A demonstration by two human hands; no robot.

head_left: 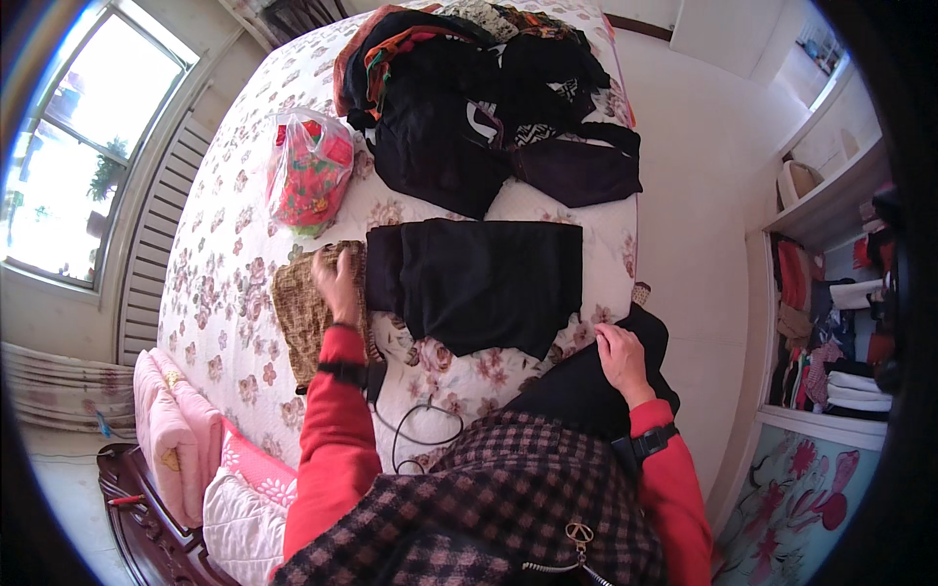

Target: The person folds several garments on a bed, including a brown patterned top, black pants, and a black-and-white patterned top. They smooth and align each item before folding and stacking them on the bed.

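Observation:
My left hand [337,287] is over a folded brown patterned cloth [299,315], near its right edge, with the thumb apart from the fingers. I cannot tell whether the palm presses on it. Right beside that cloth lies a folded black garment [491,282], spread flat on the flowered bedspread [234,308]. My right hand [623,360] is above my black-clad leg [571,384], near the bed's edge, and holds nothing visible. A thin dark cable [399,439] loops over the bedspread between my arms.
A heap of mostly dark clothes [440,124] covers the bed's far end. To its left sits a clear plastic bag [311,172] with red printed fabric inside. Pink folded bedding [172,439] lies at the near left. A wardrobe shelf [828,410] with clothes stands at the right.

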